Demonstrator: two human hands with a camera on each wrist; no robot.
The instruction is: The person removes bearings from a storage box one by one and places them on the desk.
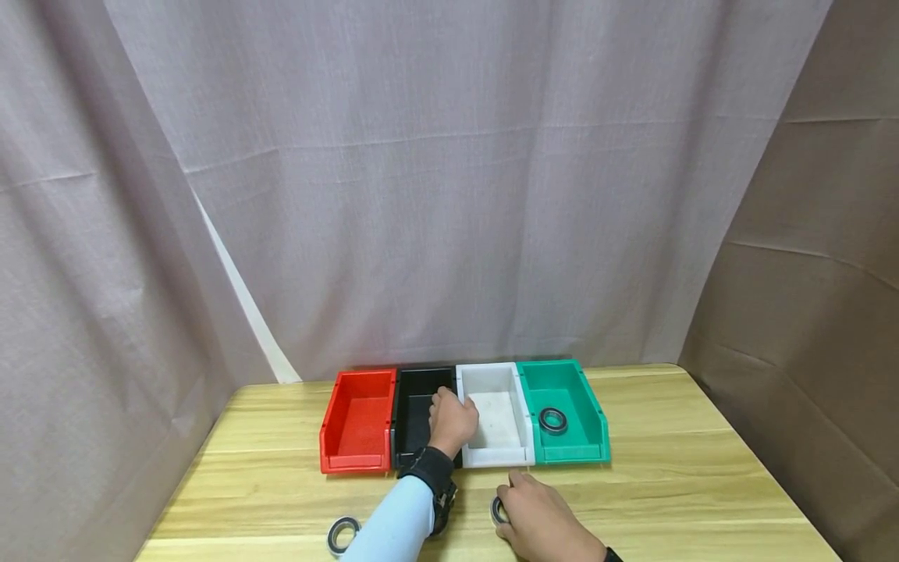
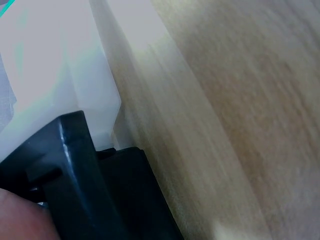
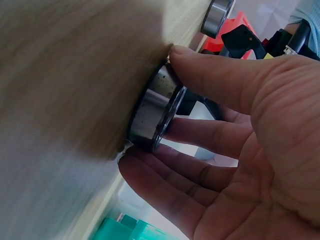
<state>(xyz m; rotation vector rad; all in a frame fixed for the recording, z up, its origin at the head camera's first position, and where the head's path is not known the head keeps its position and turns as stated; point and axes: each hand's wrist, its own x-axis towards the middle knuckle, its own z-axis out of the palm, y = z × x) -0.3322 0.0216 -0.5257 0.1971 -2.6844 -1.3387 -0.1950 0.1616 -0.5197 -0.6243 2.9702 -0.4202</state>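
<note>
My right hand (image 1: 548, 519) is at the table's front, thumb on one side and fingers on the other of a ball bearing (image 3: 157, 107). The bearing stands close against the wood, its steel outer ring between the fingertips (image 3: 131, 159). Further forward, my left hand (image 1: 453, 421) reaches over the right side of the black bin (image 1: 414, 425), beside the white bin (image 1: 495, 421). Its fingertips point down into the black bin and are mostly hidden; I cannot tell whether they hold anything. A second bearing (image 1: 553, 421) lies inside the green bin (image 1: 572, 453).
A red bin (image 1: 357, 421) stands at the left end of the row of bins. Another bearing (image 1: 343, 536) lies on the wooden table (image 1: 232, 484) at the front left, beside the left sleeve (image 1: 396, 519). Grey curtains (image 1: 421, 195) hang behind the table.
</note>
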